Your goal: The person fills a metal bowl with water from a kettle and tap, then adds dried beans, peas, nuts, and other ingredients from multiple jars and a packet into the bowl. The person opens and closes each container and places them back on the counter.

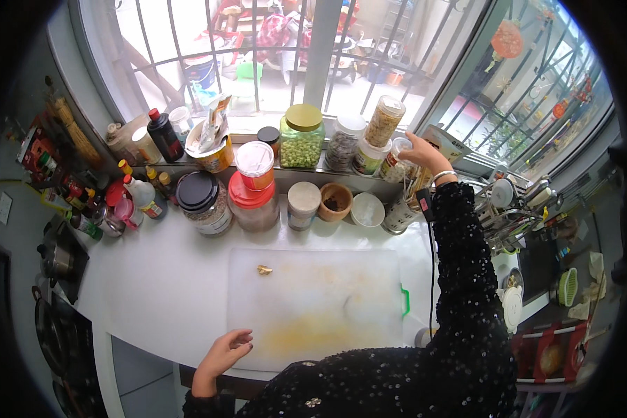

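Observation:
At the window ledge, my right hand (pixel 424 152) reaches to a small clear jar (pixel 393 166) with a pale lid, its thumb and fingers about the lid. The jar leans slightly, and some of my fingers' contact is hidden. My left hand (pixel 224 351) hovers by the near left edge of a white plastic cutting board (pixel 313 292), fingers loosely curled and holding nothing. A small piece of ginger-like root (pixel 264 269) lies on the board, which has a yellow stain. Just left of the small jar, a tall jar of tan flakes (pixel 385 121) stands on a white-lidded tub (pixel 370 157).
Along the ledge stand a green-filled jar (pixel 302 143) and a dark bottle (pixel 165 137). Below are a black-lidded jar (pixel 205 204), a red-lidded jar (pixel 253 206), a wooden bowl (pixel 336 202), a white bowl (pixel 368 210) and a utensil holder (pixel 398 215). A black cable (pixel 431 277) hangs beside my right arm.

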Demonstrator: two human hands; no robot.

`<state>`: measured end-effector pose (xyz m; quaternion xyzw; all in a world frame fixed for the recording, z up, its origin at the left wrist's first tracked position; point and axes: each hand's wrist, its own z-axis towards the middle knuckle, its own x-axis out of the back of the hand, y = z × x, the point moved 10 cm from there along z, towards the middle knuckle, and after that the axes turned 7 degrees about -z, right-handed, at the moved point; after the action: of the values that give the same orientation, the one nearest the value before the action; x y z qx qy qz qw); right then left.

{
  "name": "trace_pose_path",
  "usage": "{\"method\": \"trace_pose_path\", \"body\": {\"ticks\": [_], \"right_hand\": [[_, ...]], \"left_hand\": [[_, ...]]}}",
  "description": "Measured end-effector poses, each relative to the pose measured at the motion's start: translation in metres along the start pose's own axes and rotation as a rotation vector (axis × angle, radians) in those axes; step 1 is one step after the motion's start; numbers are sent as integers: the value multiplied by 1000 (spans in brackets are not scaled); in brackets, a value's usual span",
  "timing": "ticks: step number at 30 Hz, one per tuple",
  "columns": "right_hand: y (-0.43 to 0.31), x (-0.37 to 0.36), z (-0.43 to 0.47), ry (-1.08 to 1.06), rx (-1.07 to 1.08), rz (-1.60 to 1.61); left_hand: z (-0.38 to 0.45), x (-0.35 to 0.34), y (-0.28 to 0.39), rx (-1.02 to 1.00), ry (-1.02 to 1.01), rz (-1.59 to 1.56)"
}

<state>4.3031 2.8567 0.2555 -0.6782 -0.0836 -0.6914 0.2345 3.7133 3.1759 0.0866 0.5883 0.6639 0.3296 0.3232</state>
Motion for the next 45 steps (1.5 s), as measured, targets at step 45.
{"method": "trace_pose_path", "body": {"ticks": [45], "right_hand": [[109,272,-817,1012,-102,10]], "left_hand": [[-193,-678,75,-665,-1210,124]]}}
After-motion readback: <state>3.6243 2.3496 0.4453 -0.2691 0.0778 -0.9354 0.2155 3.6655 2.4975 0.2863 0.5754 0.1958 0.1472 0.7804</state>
